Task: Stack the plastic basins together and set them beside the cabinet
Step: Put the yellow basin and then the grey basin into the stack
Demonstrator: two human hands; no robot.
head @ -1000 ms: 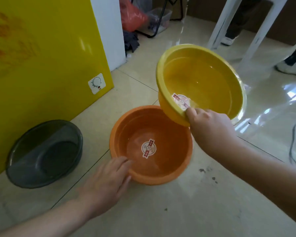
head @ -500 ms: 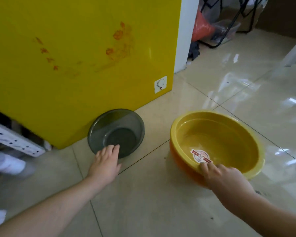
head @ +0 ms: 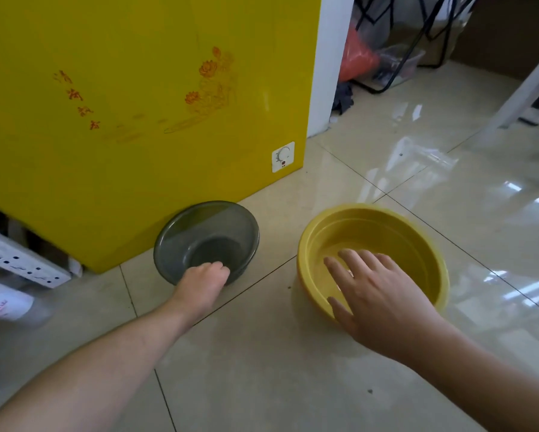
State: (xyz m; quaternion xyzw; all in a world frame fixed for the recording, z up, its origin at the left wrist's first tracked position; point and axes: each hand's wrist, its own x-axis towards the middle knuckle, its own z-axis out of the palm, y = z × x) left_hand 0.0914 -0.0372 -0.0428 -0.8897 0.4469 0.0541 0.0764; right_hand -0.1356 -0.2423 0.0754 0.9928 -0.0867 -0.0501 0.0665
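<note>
A dark grey translucent basin (head: 196, 229) sits on the floor against the yellow cabinet (head: 131, 120). My left hand (head: 204, 280) grips its near rim, fingers curled over the edge. To the right stands the yellow basin (head: 383, 226), nested in the orange basin, which is hidden from this angle. My right hand (head: 380, 297) hovers over the yellow basin's near rim with fingers spread, holding nothing.
A white power strip (head: 18, 260) lies at the left under the cabinet's edge. A white wall post (head: 330, 63) stands behind the cabinet, with a red bag (head: 357, 62) and black frame beyond. A white table leg (head: 523, 85) is at the far right.
The yellow basin went down into the orange one and my right hand let go of it. My left hand moved from the orange basin to the grey basin's rim and closed on it.
</note>
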